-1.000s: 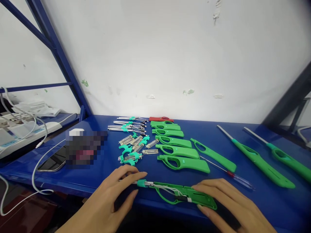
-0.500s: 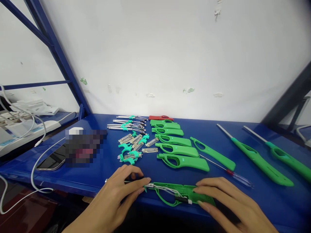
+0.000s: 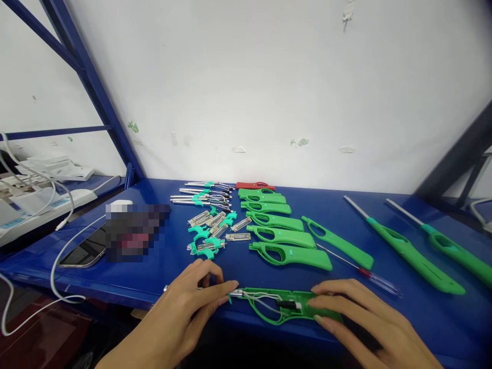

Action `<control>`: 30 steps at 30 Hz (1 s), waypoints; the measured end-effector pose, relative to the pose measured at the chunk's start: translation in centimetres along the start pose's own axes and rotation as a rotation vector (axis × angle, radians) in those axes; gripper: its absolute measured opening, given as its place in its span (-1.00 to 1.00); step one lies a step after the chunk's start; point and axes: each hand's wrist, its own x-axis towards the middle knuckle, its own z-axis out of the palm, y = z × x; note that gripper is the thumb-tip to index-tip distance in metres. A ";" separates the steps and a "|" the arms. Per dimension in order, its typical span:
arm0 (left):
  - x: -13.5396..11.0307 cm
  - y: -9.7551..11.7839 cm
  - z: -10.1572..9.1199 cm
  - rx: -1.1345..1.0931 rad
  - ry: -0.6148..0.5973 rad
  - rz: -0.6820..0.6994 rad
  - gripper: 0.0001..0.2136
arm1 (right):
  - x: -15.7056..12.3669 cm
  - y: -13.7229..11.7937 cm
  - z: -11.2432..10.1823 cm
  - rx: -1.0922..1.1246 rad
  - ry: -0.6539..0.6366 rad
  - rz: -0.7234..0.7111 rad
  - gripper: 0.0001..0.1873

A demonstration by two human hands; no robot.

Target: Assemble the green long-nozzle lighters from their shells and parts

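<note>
At the table's front edge lies a green lighter half-shell (image 3: 265,315), its hollow side up. My left hand (image 3: 192,302) pinches the metal lighter tube (image 3: 237,293) at the shell's narrow end, and a teal piece shows under the fingertips. White wires (image 3: 265,294) run from the tube to a black igniter (image 3: 286,305) with a white end, lying within the shell. My right hand (image 3: 357,312) grips the wide end of the shell, thumb on the near side and fingers on the far side. Part of the tube is hidden behind my left hand.
Several green handle shells (image 3: 292,256) lie beyond my hands, beside clear fuel tanks (image 3: 238,237) and wired tubes (image 3: 200,197). A screwdriver (image 3: 378,282) and two long green lighters (image 3: 415,256) are at right. A phone (image 3: 84,248) and white cable (image 3: 54,271) lie left.
The black igniter has shifted from the shell's near edge up into its hollow, and the wires have moved with it. Both hands keep almost the same places.
</note>
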 end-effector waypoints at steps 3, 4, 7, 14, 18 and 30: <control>0.3 0.0 0.1 -0.019 0.046 0.042 -0.61 | -0.1 0.0 0.0 0.001 0.005 -0.003 -0.74; 0.3 -0.1 0.2 -0.031 0.067 0.059 -0.62 | -0.2 0.1 0.0 0.002 0.009 -0.003 -0.74; 0.3 -0.2 0.4 -0.077 0.110 0.065 -0.67 | -0.3 0.1 0.0 0.006 -0.002 0.012 -0.74; 0.3 -0.1 0.6 -0.056 0.075 0.070 -0.65 | 0.0 -0.1 0.0 0.019 0.013 0.029 -0.72; 0.2 0.0 0.5 -0.005 0.050 0.088 -0.54 | 0.1 -0.2 0.0 0.017 0.011 0.033 -0.72; 0.2 1.0 0.0 -0.037 -0.038 0.015 -0.55 | 0.2 -0.4 -0.2 0.029 0.008 0.042 -0.70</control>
